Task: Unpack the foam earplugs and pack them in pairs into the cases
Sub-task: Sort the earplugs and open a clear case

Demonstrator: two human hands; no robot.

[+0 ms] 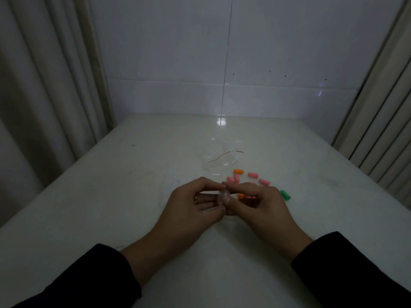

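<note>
Dark sleeves [84, 278] frame both wrists nearest the lens. Left hand [193, 203] and right hand [262, 201] meet over the white table [89, 207], each pinching a small clear case [223, 197] between curled fingers; whether it is open cannot be told. Loose earplugs lie just beyond the right hand: pink [253, 175], orange [238, 171], and green [285, 194] to its right. An emptied clear bag [219, 161] with red strip lies further beyond.

Risk: the case is small, glossy and dimly lit; a slipping pinch could drop it or scatter nearby plugs. Plugs appear short, rounded and soft.
</note>
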